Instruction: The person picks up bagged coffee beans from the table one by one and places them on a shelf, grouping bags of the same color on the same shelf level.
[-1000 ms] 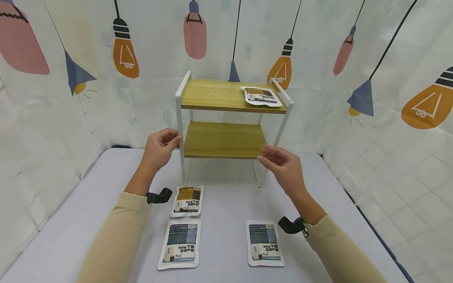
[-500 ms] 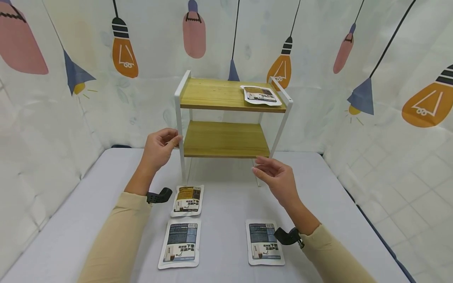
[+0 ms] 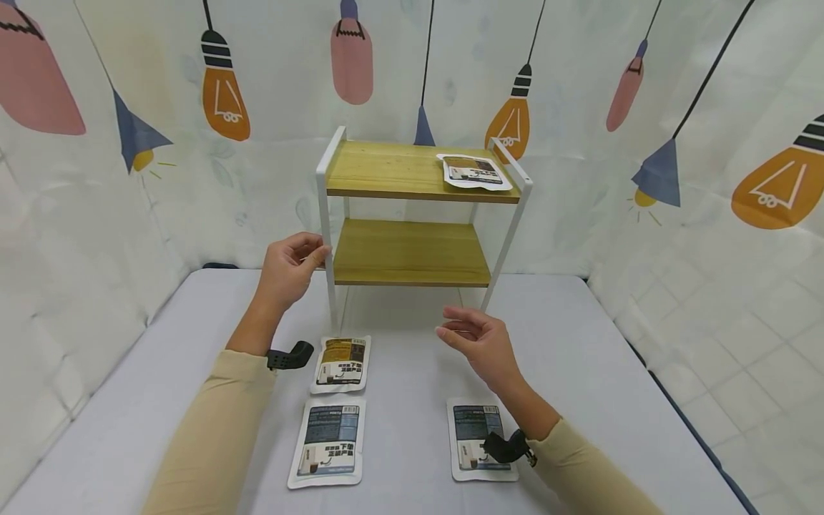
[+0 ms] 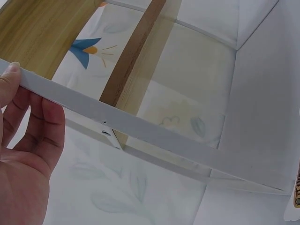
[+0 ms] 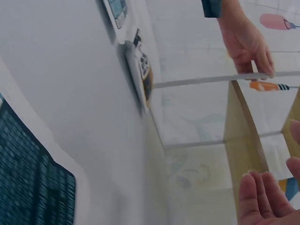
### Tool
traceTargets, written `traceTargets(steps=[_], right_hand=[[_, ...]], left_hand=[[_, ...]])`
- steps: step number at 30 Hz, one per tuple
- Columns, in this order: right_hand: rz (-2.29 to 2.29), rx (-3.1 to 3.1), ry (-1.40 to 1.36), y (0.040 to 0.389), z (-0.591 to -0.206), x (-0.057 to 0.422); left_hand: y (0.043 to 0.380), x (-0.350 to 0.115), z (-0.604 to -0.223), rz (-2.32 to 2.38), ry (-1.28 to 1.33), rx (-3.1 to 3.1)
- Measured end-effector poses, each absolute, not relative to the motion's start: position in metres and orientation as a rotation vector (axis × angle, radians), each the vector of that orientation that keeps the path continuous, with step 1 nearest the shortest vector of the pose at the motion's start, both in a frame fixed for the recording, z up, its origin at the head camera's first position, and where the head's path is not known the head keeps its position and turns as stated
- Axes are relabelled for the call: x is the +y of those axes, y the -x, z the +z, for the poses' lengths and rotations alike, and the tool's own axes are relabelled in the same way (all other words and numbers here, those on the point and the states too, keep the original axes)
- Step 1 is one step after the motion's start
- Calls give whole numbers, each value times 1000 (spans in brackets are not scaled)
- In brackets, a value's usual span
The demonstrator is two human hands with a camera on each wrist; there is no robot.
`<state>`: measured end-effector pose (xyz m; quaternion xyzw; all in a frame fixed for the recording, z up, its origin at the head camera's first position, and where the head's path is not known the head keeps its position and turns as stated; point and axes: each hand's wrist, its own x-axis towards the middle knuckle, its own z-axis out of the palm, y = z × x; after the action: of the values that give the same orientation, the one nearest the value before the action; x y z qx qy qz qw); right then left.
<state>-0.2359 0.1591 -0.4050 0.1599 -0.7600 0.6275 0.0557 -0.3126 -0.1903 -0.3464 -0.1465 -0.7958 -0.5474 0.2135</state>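
A small two-tier shelf (image 3: 412, 252) with wooden boards and a white frame stands at the back of the table. My left hand (image 3: 290, 268) pinches its left front leg; in the left wrist view the thumb and fingers lie on either side of the white leg (image 4: 154, 133). My right hand (image 3: 479, 345) hangs in the air in front of the shelf's lower right, fingers loosely bent around nothing. Below the right wrist lies a blue-labelled white packet (image 3: 473, 422), partly covered by the wrist strap. A brown-labelled packet (image 3: 476, 172) lies on the right of the top board.
On the left of the table, a brown-labelled packet (image 3: 341, 363) lies just in front of the shelf's left leg. Nearer to me is another blue-labelled packet (image 3: 327, 443). A white cloth wall with printed lamps (image 3: 425, 64) encloses the table on the back and sides.
My right hand has come away from the shelf's right leg, moving down, left and toward me. The left hand stays on the left leg. The packets have not moved.
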Motion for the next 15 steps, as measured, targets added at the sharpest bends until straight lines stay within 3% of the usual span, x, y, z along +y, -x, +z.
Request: traceTargets(steps=[15], right_hand=[[2005,-2409,-459,224,-428,133]], left_hand=[[310,-189,-344,-1529,440,-2196]])
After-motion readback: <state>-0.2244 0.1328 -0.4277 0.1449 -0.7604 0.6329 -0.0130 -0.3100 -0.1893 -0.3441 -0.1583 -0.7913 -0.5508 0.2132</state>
